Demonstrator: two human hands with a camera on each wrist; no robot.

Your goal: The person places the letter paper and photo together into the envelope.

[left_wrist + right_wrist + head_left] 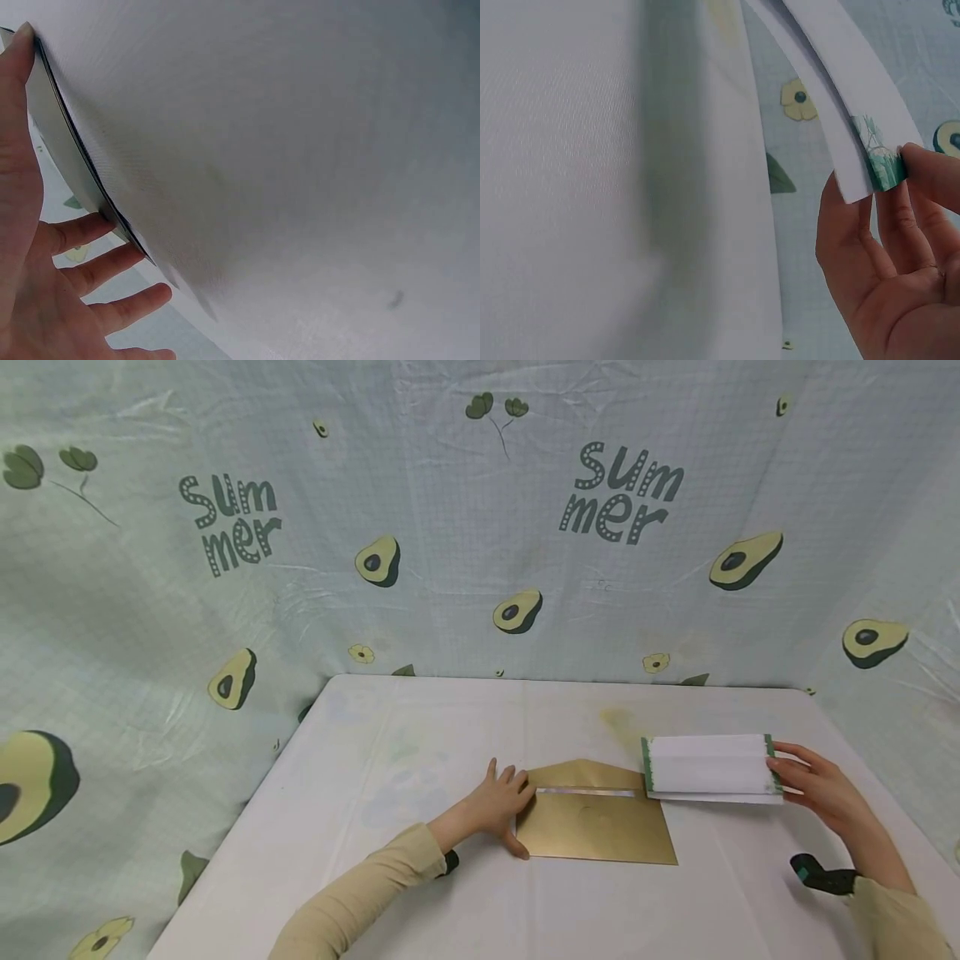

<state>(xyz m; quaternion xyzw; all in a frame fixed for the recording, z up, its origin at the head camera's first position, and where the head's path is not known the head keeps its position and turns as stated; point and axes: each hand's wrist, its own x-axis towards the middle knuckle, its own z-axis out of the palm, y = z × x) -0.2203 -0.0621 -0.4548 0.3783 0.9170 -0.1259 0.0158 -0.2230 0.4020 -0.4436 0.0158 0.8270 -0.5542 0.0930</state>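
Observation:
A gold envelope [600, 827] lies on the table, its pointed flap folded back and a pale strip showing along its mouth. My left hand [498, 806] rests at its left end with fingers spread. In the left wrist view, thumb and fingertips touch the edge of the envelope [64, 139]. Off to the right, my right hand [821, 785] pinches the right end of a folded white sheet of paper [712, 764] with green-patterned ends. The sheet's left end overlaps the envelope's right side from above. In the right wrist view, the folded paper [855, 82] bends and its layers stand apart.
A white-covered table [420, 727] bears everything. Behind it and at both sides hangs a pale curtain [450, 485] printed with avocados and lettering. A dark strap device [825, 877] sits at the right wrist; part of another shows under the left.

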